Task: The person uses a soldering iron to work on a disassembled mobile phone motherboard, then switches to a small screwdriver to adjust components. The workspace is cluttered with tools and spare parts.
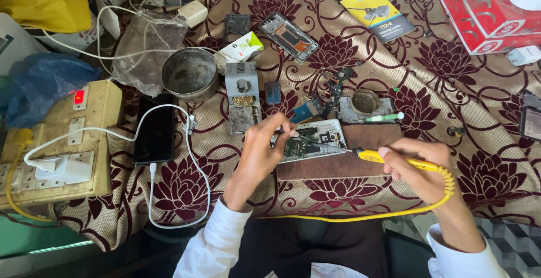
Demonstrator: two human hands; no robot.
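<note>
Opened phone [309, 141] under left-hand [260, 148] fingers, right hand [414, 168] gripping soldering iron [372, 155] (clutter close).

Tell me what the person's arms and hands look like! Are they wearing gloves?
No gloves. Both the left hand and the right hand are bare, with no rings or watch showing. Each arm has a long white sleeve that ends at the wrist, with a plain buttoned-style cuff on the right one.
</note>
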